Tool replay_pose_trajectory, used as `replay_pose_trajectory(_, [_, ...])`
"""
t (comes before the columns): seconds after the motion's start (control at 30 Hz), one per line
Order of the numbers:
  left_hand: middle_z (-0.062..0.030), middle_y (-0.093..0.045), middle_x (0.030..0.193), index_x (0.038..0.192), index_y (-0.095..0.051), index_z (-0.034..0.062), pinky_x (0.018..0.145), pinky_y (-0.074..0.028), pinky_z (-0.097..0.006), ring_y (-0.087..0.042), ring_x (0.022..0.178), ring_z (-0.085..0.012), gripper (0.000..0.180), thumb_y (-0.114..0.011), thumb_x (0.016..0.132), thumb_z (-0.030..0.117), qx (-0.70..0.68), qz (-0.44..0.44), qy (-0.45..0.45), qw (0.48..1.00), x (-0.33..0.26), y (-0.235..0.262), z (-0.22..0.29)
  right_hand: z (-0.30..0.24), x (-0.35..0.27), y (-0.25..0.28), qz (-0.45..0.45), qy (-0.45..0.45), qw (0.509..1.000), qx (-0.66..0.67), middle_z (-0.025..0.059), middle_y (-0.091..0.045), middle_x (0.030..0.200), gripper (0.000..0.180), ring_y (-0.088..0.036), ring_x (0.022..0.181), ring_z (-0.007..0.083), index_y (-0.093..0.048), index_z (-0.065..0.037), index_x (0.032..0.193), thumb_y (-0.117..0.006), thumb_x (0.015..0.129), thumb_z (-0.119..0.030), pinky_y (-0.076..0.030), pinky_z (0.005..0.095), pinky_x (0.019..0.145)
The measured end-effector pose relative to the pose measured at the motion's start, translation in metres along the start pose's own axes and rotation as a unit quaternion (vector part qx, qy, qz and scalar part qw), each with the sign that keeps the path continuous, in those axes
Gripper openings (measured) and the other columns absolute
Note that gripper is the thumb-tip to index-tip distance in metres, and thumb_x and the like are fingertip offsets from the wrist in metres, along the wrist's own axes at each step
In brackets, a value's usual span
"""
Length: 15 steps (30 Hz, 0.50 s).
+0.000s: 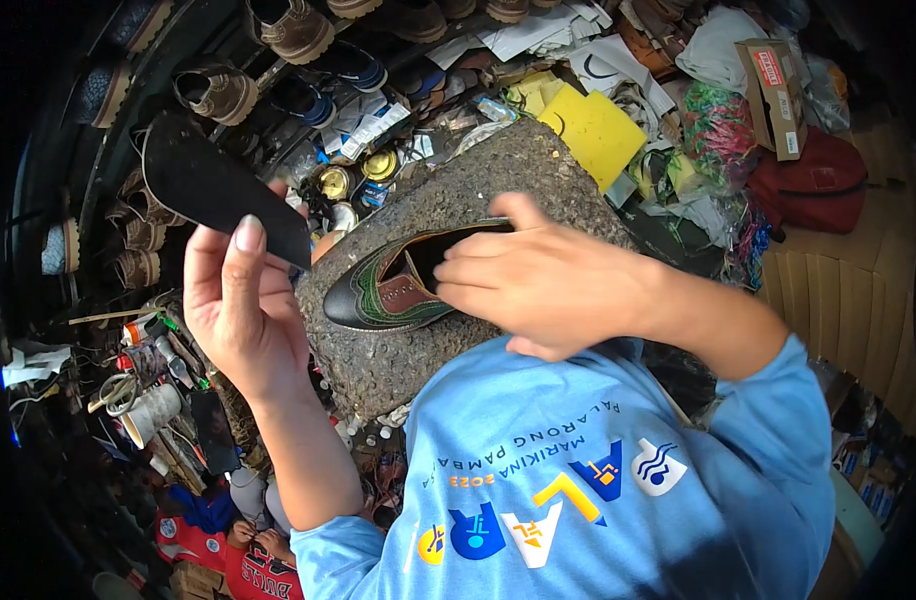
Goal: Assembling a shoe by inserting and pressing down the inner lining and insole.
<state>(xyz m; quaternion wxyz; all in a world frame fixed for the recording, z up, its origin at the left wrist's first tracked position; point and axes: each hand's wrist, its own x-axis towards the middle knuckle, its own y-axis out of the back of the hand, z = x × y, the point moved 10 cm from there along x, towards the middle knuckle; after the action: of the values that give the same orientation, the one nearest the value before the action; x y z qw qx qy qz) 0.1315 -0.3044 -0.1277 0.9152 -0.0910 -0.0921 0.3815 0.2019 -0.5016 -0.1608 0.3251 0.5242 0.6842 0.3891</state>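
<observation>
My left hand is raised left of the stone block, its thumb pressed on a black insole held up at a slant. Beneath my right hand a leather shoe in black, green and brown lies on its sole, toe pointing left. The fingers of that hand curl over the shoe's opening, with the thumb down on the near side. Much of the heel is hidden under the hand, and the fingertips are partly out of sight. The shoe rests on a rough grey stone block.
Brown shoes stand on racks at the far left. Behind the block lie open tins, yellow sheets and scraps. A cardboard box and red bag are at right. Tools and a white cup clutter the left; another person's hands show lower left.
</observation>
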Motion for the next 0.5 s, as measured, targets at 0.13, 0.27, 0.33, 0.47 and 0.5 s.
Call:
replay_pose_trajectory(0.13, [-0.0242, -0.067, 0.122, 0.124, -0.058, -0.0088, 0.1, -0.057, -0.051, -0.066, 0.121, -0.035, 0.027, -0.061, 0.1, 0.004, -0.012, 0.024, 0.009, 1.0, -0.026, 0.006, -0.012, 0.018, 0.046, -0.035, -0.143, -0.01, 0.989, -0.026, 0.0109, -0.065, 0.131, 0.074, -0.064, 0.123, 0.0265, -0.062, -0.004, 0.136, -0.082, 0.069, -0.029, -0.025, 0.0656, 0.118])
replay_pose_trajectory(0.27, [-0.0184, -0.071, 0.117, 0.124, -0.062, -0.0071, 0.1, -0.056, -0.042, -0.07, 0.11, -0.0286, 0.028, -0.066, 0.097, -0.002, -0.044, 0.046, 0.019, 0.998, -0.049, 0.007, -0.02, 0.026, 0.055, -0.068, -0.345, -0.003, 0.936, -0.068, 0.0108, -0.069, 0.121, 0.07, -0.069, 0.112, 0.0269, -0.066, -0.003, 0.132, -0.075, 0.071, -0.035, -0.018, 0.0667, 0.122])
replay_pose_trajectory(0.33, [-0.0186, -0.071, 0.117, 0.125, -0.062, -0.0072, 0.099, -0.057, -0.039, -0.071, 0.108, -0.0261, 0.029, -0.067, 0.096, -0.003, -0.052, 0.062, 0.043, 0.996, -0.059, 0.01, -0.024, 0.024, 0.056, -0.074, -0.383, -0.006, 0.92, -0.084, 0.0103, -0.07, 0.118, 0.068, -0.07, 0.109, 0.0266, -0.068, -0.003, 0.129, -0.074, 0.07, -0.037, -0.019, 0.0653, 0.122])
replay_pose_trajectory(0.47, [-0.0181, -0.072, 0.117, 0.127, -0.062, -0.0071, 0.095, -0.057, -0.036, -0.07, 0.106, -0.0226, 0.033, -0.068, 0.095, -0.003, -0.077, 0.075, 0.068, 0.992, -0.069, 0.012, -0.034, 0.029, 0.059, -0.074, -0.407, -0.04, 0.909, -0.076, 0.0082, -0.072, 0.112, 0.061, -0.071, 0.105, 0.0262, -0.07, -0.004, 0.123, -0.072, 0.07, -0.035, -0.02, 0.0647, 0.121])
replay_pose_trajectory(0.5, [-0.018, -0.072, 0.117, 0.126, -0.062, -0.007, 0.094, -0.058, -0.036, -0.07, 0.106, -0.0229, 0.032, -0.068, 0.095, -0.002, -0.077, 0.073, 0.076, 0.991, -0.067, 0.01, -0.036, 0.033, 0.059, -0.076, -0.418, -0.052, 0.904, -0.074, 0.0078, -0.071, 0.111, 0.06, -0.071, 0.104, 0.0264, -0.07, -0.004, 0.122, -0.071, 0.071, -0.034, -0.021, 0.0653, 0.12])
